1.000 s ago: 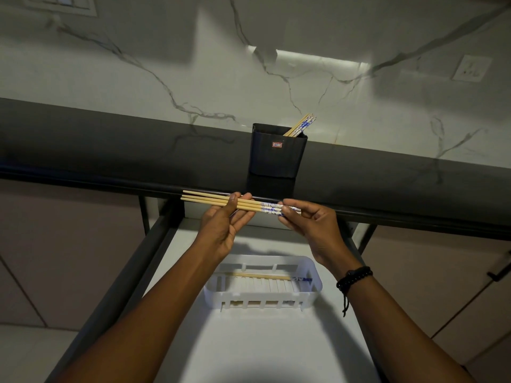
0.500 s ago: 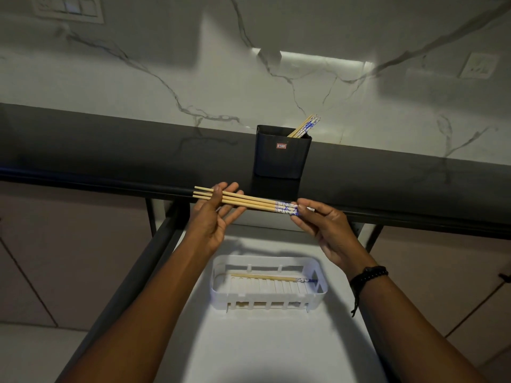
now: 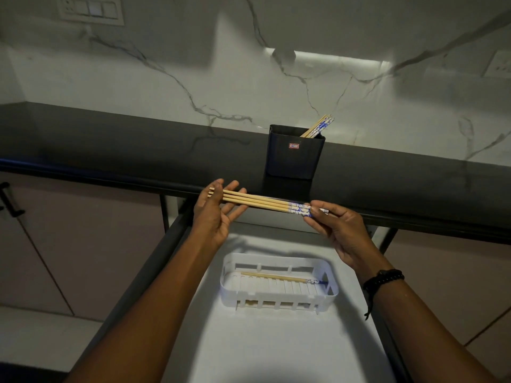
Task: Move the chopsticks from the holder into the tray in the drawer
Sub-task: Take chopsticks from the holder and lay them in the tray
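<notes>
Several wooden chopsticks [image 3: 260, 201] with blue-patterned ends are held level above the open drawer. My right hand [image 3: 334, 228] pinches their patterned ends. My left hand [image 3: 214, 214] has its fingers straight, and the thin ends lie across them. A black holder [image 3: 294, 158] stands on the dark counter just behind, with a few more chopsticks [image 3: 318, 127] leaning out of its right corner. Below my hands a white slatted tray [image 3: 279, 297] sits on the drawer floor, with one chopstick [image 3: 279, 277] lying in it along its back side.
The drawer [image 3: 276, 349] is pulled out toward me, with dark side rails on both sides. The dark counter edge [image 3: 110, 178] runs across above it. Cabinet fronts flank the drawer, with a black handle [image 3: 9, 200] at far left. A marble wall rises behind.
My left hand's fingers have opened from a pinch on the thin ends to lying straight under them. The bundle stays level above the tray, still held at its patterned ends by my right hand.
</notes>
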